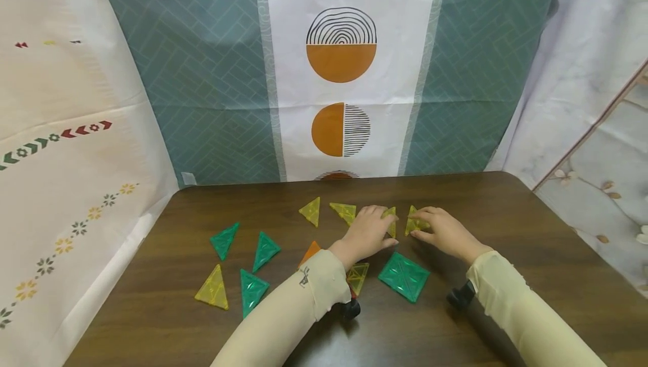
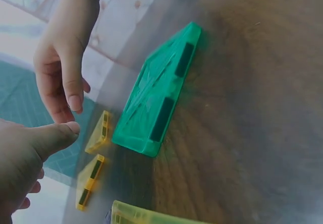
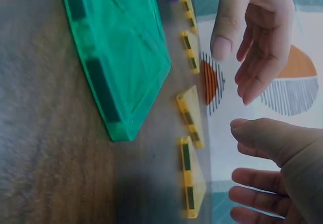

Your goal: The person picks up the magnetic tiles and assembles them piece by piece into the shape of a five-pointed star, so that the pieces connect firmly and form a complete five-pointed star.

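Observation:
My left hand (image 1: 365, 235) is over the back of the table beside a yellow triangle tile (image 1: 391, 222), its fingers loosely bent. Just to the right, my right hand (image 1: 448, 235) is near another yellow triangle tile (image 1: 412, 223). Overlapping the tiles in the head view, both hands appear above them in the wrist views, with nothing in their fingers. In the right wrist view, the thumb and fingers of my right hand (image 3: 282, 168) are spread apart. A green square (image 1: 404, 277) with a diagonal line lies in front of the hands.
Two more yellow triangles, one at the back (image 1: 311, 211) and one beside my left hand (image 1: 344, 211), lie there. Several green triangles (image 1: 253, 291) and a yellow triangle (image 1: 212, 289) are at left. My left arm partly covers an orange tile (image 1: 310, 251) and a yellow one (image 1: 358, 277).

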{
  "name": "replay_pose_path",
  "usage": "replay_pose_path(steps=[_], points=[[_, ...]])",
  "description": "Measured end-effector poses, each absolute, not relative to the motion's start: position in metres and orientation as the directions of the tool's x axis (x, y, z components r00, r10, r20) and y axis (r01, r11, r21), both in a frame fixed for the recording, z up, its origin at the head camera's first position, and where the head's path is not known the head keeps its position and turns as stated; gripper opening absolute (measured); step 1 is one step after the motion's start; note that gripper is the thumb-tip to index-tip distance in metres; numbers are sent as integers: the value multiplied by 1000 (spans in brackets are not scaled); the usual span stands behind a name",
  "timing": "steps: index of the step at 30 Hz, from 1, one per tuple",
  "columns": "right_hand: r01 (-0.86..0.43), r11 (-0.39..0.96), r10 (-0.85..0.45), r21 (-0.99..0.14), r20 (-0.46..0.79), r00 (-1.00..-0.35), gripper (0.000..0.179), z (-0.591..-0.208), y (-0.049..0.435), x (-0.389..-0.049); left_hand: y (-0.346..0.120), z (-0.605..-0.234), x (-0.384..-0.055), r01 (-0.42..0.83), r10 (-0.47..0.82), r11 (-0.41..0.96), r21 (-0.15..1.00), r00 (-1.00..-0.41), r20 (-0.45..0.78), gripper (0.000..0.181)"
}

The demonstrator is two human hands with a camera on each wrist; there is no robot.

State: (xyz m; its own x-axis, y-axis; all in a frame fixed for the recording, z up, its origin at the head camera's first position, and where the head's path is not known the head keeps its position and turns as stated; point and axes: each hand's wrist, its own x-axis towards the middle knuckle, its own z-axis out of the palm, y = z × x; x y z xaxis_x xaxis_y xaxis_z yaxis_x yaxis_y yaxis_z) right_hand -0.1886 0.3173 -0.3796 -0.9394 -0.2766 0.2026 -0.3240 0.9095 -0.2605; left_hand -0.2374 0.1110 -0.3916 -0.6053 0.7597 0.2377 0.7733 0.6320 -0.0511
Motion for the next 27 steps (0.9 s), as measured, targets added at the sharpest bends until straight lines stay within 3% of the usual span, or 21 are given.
replay_pose_path(steps=[13,27], points=[[-239,923,-210,-301,124,-970,49,-398,319,-212,120,-403,-253,699,693,715,-18,-704,156,55],[-205,957,-187,-204,104,-977,49,-400,322,-214,135,-410,-256,682,682,731,-32,-727,79,56]])
